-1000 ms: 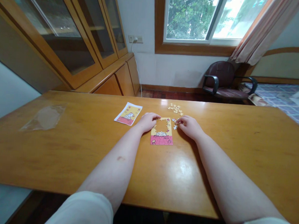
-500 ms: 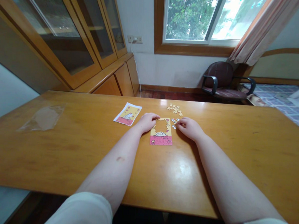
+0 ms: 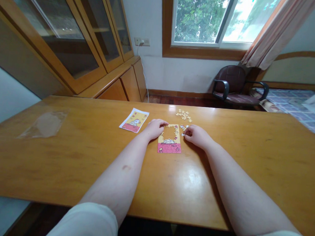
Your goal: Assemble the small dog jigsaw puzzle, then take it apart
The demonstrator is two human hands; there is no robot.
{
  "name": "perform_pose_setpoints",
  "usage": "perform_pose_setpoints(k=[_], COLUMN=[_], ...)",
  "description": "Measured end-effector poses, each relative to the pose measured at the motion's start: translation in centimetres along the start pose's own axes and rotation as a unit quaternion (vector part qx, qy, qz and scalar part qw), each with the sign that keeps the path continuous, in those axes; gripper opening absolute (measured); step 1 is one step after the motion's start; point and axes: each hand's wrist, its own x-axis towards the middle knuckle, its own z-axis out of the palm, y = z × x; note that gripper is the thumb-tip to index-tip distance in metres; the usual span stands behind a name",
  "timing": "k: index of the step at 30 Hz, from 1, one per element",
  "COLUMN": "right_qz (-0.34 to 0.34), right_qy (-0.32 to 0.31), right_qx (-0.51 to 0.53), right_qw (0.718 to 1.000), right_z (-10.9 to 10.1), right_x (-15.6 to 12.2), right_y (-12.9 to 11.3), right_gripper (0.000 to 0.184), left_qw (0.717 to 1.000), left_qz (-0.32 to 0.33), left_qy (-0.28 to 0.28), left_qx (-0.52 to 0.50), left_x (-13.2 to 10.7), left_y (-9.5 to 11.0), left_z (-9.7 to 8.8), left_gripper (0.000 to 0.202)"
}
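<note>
Left hand [image 3: 155, 128] is lying knuckles-up at the top left corner of the puzzle [image 3: 169, 142]. Its fingers [image 3: 164, 124] are half curled, gripping nothing, with the tips resting on the puzzle's upper border.

Right hand [image 3: 198, 136] is sitting just beside the puzzle's right edge. Its fingers [image 3: 187, 132] are drawn nearly closed, thumb and forefinger pinching a small pale loose piece [image 3: 182, 134]. It is too small to tell whether the piece is clear of the bench [image 3: 65, 162] or lying on it.

The puzzle is lying flat at mid-bench between the two hands. The pink bottom band and yellow border are filled in, and the middle is showing bare wood.

A few more pieces [image 3: 183, 126] are lying just beyond the right fingertips. A scattered cluster [image 3: 184, 115] is sitting farther back, near the far edge.

A picture card [image 3: 134, 120] is lying flat and angled, near the left hand on its outer side and not touching it. A clear plastic sleeve [image 3: 44, 124] is lying well apart toward the left end.

Both forearms are stretching across the near half of the bench. Bare wood is running wide to either side of the arms and between the puzzle and the near edge. Beyond the far edge, a chair [image 3: 234, 85] is standing under the window and a glass-fronted cabinet [image 3: 79, 40] is lining the left wall.
</note>
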Motion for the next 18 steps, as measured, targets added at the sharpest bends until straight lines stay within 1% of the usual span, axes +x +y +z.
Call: perform_pose_setpoints(k=[5,11,13,15,18], right_qz=[-0.015,-0.028,-0.039,-0.048,-0.058], right_qy=[-0.002,-0.001,-0.024,-0.059,-0.096], right_qx=[0.033,0.136,0.173,0.193,0.180], right_qw=[0.999,0.990,0.984,0.978,0.977], right_z=[0.0,0.0,0.3,0.8,1.6], right_x=[-0.2,-0.3,-0.3,-0.3,-0.3], right_y=[-0.2,-0.8,-1.4,-1.9,-2.6], right_gripper=[0.007,0.005,0.005,0.006,0.006], left_qw=[1.000,1.000,1.000,1.000,1.000], left_qz=[0.005,0.004,0.002,0.000,-0.002], left_qy=[0.005,0.006,0.007,0.007,0.008], left_qx=[-0.003,-0.003,-0.001,-0.001,-0.002], left_x=[0.1,0.1,0.1,0.0,0.0], left_y=[-0.4,-0.4,-0.3,-0.3,-0.2], left_z=[0.2,0.3,0.2,0.2,0.2], left_gripper=[0.042,0.041,0.040,0.041,0.041])
